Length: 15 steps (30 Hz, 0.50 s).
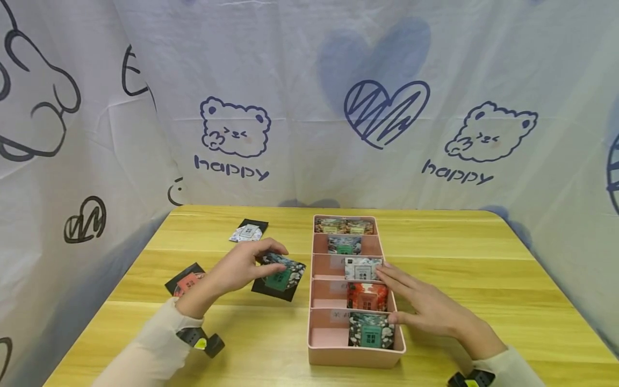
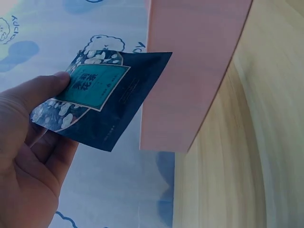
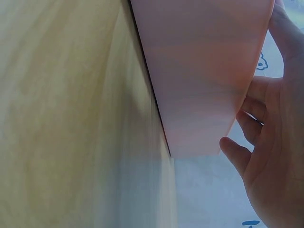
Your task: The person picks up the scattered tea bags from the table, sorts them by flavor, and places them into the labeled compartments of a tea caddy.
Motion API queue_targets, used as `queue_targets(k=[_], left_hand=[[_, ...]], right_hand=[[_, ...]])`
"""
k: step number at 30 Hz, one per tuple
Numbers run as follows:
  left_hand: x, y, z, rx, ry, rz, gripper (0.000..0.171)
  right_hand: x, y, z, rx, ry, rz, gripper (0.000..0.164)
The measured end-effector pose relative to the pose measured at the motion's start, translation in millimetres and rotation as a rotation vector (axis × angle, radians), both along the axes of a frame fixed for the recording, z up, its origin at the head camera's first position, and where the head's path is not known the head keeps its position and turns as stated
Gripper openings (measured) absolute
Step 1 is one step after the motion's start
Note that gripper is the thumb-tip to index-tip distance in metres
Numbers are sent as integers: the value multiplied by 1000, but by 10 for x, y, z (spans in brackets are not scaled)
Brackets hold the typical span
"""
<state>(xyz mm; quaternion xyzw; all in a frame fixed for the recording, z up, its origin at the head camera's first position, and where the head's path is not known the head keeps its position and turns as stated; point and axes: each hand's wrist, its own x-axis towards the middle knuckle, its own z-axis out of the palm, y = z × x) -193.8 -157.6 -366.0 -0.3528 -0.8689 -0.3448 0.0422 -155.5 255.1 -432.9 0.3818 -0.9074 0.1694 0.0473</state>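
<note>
Between thumb and fingers, my left hand [image 1: 242,267] pinches a flat dark sachet [image 1: 281,280] with white flowers and a green label. It is held tilted, left of a long pink divided box [image 1: 357,357]; the left wrist view shows the thumb on the front of the sachet and fingers behind it. My right hand [image 1: 430,305] rests along the box's right rim with its fingers extended, as the right wrist view also shows. Sachets stand in the compartments: a green-labelled one [image 1: 371,330] at the front, then a red one [image 1: 367,296] and a white one [image 1: 360,269].
Farther back in the box are another green-labelled sachet [image 1: 344,245] and yellow-labelled ones [image 1: 331,226]. On the wooden table [image 1: 459,242], a black-and-white sachet [image 1: 249,231] lies at the back left. A red-labelled sachet [image 1: 188,280] is partly behind my left wrist. A printed curtain [image 1: 300,140] hangs behind.
</note>
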Motion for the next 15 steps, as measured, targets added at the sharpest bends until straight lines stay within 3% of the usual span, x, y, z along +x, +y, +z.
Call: queue_targets(k=[15], left_hand=[[-36, 302, 77, 131, 12, -35, 21]], right_hand=[[1, -5, 27, -3, 3, 9, 83]])
